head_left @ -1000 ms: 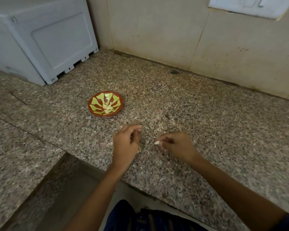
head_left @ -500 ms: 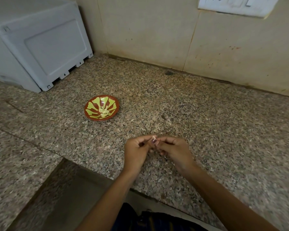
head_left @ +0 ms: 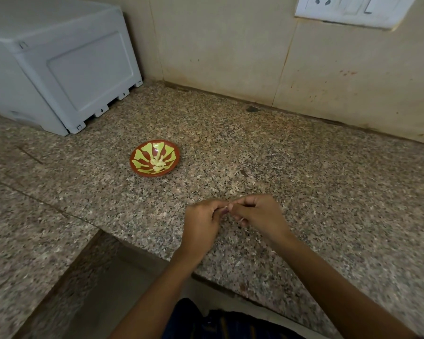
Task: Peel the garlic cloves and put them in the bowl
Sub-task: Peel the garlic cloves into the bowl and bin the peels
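A small red bowl [head_left: 136,161] with a yellow-green pattern sits on the granite counter and holds several pale peeled garlic cloves [head_left: 158,163]. Nearer me, my left hand [head_left: 201,225] and my right hand [head_left: 260,214] meet above the counter's front part. Between their fingertips they pinch a small garlic clove [head_left: 226,208], of which only a pale and purplish bit shows. The bowl lies up and to the left of both hands, apart from them.
A grey-white plastic box [head_left: 59,69] stands at the back left on the speckled granite counter [head_left: 304,179]. The tiled wall behind carries a white socket plate [head_left: 350,9]. The counter's front edge has a recess at lower left.
My two hands, apart a second ago, have come together and now both pinch the clove. The camera view has shifted slightly.
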